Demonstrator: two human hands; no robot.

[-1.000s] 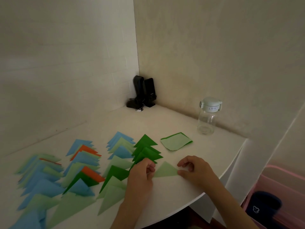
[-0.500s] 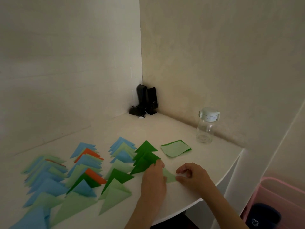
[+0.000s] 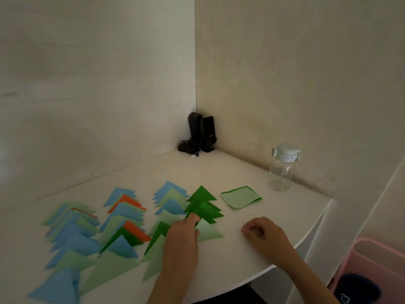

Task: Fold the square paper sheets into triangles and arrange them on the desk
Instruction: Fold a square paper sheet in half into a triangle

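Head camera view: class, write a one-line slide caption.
Left hand places a light green triangle below dark green triangles; right hand rests on desk.

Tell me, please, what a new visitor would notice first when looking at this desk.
First, the rows of folded paper triangles in blue, green and orange, overlapping across the left and middle of the white desk. Next, the left hand touching a light green triangle below the dark green triangles, while the right hand rests loosely curled nearby. Behind, a clear bottle stands by the wall.
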